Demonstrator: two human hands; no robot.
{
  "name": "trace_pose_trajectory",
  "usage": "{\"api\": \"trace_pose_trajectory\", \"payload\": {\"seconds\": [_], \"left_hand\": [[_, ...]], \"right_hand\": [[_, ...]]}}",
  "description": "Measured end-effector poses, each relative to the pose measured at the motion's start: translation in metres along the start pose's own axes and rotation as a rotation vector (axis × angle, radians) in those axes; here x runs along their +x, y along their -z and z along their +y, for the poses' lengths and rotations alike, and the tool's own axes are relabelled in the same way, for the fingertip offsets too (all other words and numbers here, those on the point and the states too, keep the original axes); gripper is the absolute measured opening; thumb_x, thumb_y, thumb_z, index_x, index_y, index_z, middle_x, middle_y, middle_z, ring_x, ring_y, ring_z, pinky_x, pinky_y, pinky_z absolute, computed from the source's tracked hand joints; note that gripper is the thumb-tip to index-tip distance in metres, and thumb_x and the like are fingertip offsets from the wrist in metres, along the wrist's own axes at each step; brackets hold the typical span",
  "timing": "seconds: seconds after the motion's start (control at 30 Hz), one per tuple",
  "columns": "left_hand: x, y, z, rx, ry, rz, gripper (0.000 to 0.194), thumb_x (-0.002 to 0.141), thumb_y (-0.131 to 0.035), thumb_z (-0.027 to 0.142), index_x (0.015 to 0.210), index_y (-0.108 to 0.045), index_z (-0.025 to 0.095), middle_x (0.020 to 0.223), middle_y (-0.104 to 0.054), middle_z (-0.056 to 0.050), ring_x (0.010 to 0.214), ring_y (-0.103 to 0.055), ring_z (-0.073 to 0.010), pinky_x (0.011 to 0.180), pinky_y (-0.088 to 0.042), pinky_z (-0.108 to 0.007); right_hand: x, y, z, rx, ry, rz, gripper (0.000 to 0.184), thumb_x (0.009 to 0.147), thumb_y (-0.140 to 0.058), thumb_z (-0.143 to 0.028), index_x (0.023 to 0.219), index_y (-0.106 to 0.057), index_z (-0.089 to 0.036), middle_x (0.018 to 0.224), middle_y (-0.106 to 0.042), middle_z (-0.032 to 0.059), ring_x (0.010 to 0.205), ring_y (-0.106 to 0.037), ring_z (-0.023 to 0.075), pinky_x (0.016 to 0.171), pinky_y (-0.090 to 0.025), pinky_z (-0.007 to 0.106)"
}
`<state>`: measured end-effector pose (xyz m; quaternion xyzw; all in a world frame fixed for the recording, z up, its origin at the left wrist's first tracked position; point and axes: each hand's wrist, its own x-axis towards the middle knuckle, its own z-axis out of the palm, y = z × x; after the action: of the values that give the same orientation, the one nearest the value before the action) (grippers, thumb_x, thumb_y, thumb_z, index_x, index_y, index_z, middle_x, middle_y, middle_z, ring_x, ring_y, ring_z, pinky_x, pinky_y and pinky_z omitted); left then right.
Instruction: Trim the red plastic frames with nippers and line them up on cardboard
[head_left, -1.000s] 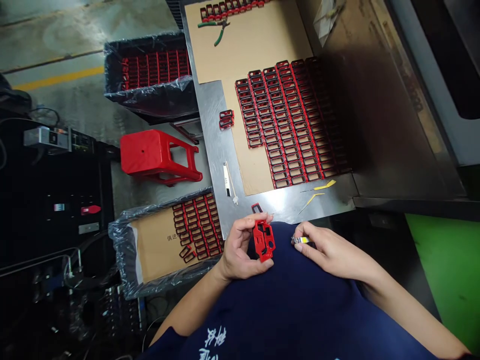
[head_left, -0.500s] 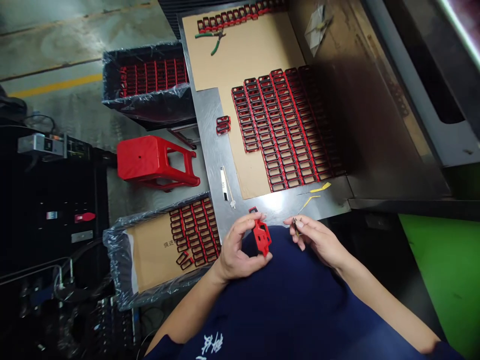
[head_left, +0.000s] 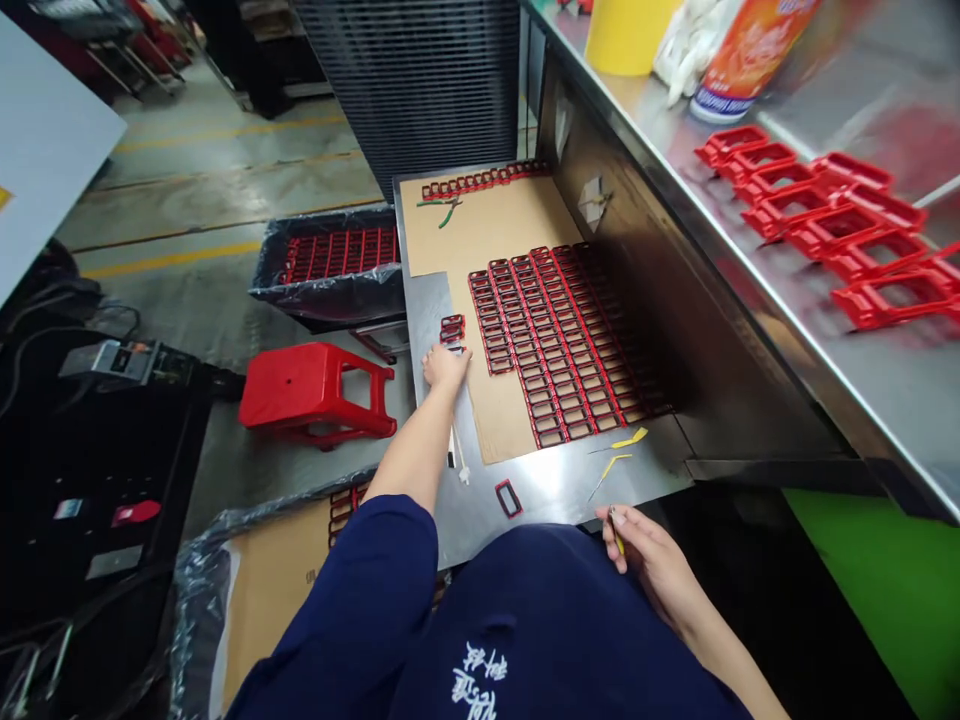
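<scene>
My left hand is stretched out to the table's left side, its fingers closed on a red plastic frame mostly hidden under them. Just beyond the fingertips lie a couple of red-and-black frames. A single red-and-black frame rests on the bare metal near the front edge. Close to my body, my right hand pinches a small tool with a yellowish part; its kind is unclear.
Rows of red-and-black frames cover the cardboard. Green-handled pliers lie farther back. Two thin yellow-handled tools are at front right. A red stool and plastic-lined crates stand left. More red frames line the upper shelf.
My left hand has moved from in front of my body to the table's left side with the red plastic frame. My right hand still holds the small tool. The view has tilted up, showing the shelf.
</scene>
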<state>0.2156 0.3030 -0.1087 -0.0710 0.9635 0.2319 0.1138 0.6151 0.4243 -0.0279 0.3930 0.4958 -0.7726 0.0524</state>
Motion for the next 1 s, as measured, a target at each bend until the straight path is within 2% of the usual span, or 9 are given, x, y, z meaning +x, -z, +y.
{"api": "trace_pose_trajectory", "payload": {"seconds": [0.13, 0.23, 0.33, 0.43, 0.5, 0.6, 0.7, 0.83, 1.0], "left_hand": [[0.009, -0.002, 0.012, 0.051, 0.017, 0.024, 0.064, 0.087, -0.068, 0.052, 0.132, -0.053, 0.009, 0.135, -0.06, -0.021, 0.134, -0.052, -0.0355, 0.106, -0.046, -0.053], [-0.008, 0.006, 0.008, 0.078, -0.049, 0.035, 0.065, 0.095, -0.054, 0.052, 0.136, -0.046, 0.002, 0.136, -0.055, -0.031, 0.133, -0.05, -0.0417, 0.105, -0.045, -0.06], [-0.061, 0.014, -0.016, 0.101, -0.279, -0.038, 0.051, 0.097, -0.048, 0.038, 0.135, -0.048, 0.004, 0.138, -0.055, -0.029, 0.134, -0.051, -0.0386, 0.109, -0.043, -0.056], [-0.14, 0.015, -0.053, 0.128, -0.605, -0.259, 0.037, 0.083, -0.069, 0.034, 0.117, -0.064, 0.021, 0.125, -0.067, -0.011, 0.123, -0.061, -0.0291, 0.106, -0.05, -0.041], [-0.187, 0.01, -0.074, 0.173, -0.72, -0.372, 0.042, 0.072, -0.08, 0.037, 0.109, -0.067, 0.024, 0.118, -0.069, -0.009, 0.114, -0.066, -0.0308, 0.095, -0.056, -0.039], [-0.227, 0.002, -0.091, 0.268, -0.718, -0.438, 0.049, 0.068, -0.083, 0.042, 0.108, -0.067, 0.02, 0.112, -0.067, -0.015, 0.104, -0.068, -0.0367, 0.082, -0.058, -0.043], [-0.234, -0.005, -0.094, 0.321, -0.689, -0.471, 0.052, 0.075, -0.079, 0.035, 0.119, -0.062, 0.015, 0.118, -0.062, -0.018, 0.111, -0.065, -0.0384, 0.086, -0.056, -0.045], [-0.229, -0.017, -0.095, 0.33, -0.667, -0.538, 0.057, 0.075, -0.081, 0.031, 0.124, -0.059, 0.01, 0.12, -0.06, -0.021, 0.115, -0.062, -0.039, 0.093, -0.055, -0.049], [-0.229, -0.027, -0.103, 0.262, -0.626, -0.566, 0.053, 0.076, -0.079, 0.024, 0.124, -0.059, 0.012, 0.12, -0.061, -0.018, 0.117, -0.061, -0.036, 0.098, -0.054, -0.048]], "right_hand": [[-0.004, 0.003, 0.009, 0.066, -0.005, 0.06, 0.065, 0.07, -0.085, -0.071, 0.09, -0.066, -0.012, 0.076, -0.056, 0.0028, 0.06, -0.046, 0.0093, 0.052, -0.038, 0.018], [-0.005, 0.002, 0.008, 0.074, -0.019, 0.066, 0.068, 0.071, -0.083, -0.072, 0.099, -0.064, -0.013, 0.077, -0.059, 0.0029, 0.056, -0.042, 0.0082, 0.047, -0.032, 0.018], [-0.003, 0.001, 0.007, 0.04, -0.064, 0.057, 0.069, 0.073, -0.076, -0.075, 0.1, -0.06, -0.013, 0.067, -0.053, -0.0008, 0.048, -0.028, 0.0054, 0.044, -0.019, 0.018], [0.004, 0.0, 0.007, -0.019, -0.111, -0.025, 0.058, 0.076, -0.069, -0.068, 0.094, -0.057, -0.014, 0.06, -0.043, -0.0046, 0.047, -0.021, 0.0058, 0.046, -0.016, 0.02], [0.01, 0.0, 0.003, -0.157, -0.078, -0.099, 0.049, 0.08, -0.063, -0.063, 0.093, -0.056, -0.016, 0.062, -0.044, -0.0042, 0.05, -0.026, 0.0078, 0.049, -0.02, 0.02], [0.014, 0.0, -0.016, -0.56, 0.071, -0.245, 0.041, 0.09, -0.055, -0.057, 0.095, -0.061, -0.017, 0.076, -0.058, 0.0015, 0.067, -0.049, 0.0155, 0.063, -0.037, 0.025], [0.006, 0.0, -0.043, -0.933, 0.149, -0.443, 0.038, 0.097, -0.048, -0.05, 0.099, -0.07, -0.019, 0.099, -0.067, 0.0057, 0.094, -0.061, 0.023, 0.085, -0.044, 0.032], [-0.011, 0.003, -0.068, -1.212, 0.182, -0.513, 0.044, 0.103, -0.031, -0.039, 0.099, -0.071, -0.022, 0.102, -0.068, 0.0055, 0.097, -0.062, 0.0235, 0.09, -0.042, 0.035], [-0.009, 0.018, -0.063, -1.04, 0.092, -0.464, 0.031, 0.1, -0.043, -0.045, 0.097, -0.061, -0.019, 0.09, -0.064, 0.0044, 0.08, -0.057, 0.0189, 0.072, -0.041, 0.028]]}}
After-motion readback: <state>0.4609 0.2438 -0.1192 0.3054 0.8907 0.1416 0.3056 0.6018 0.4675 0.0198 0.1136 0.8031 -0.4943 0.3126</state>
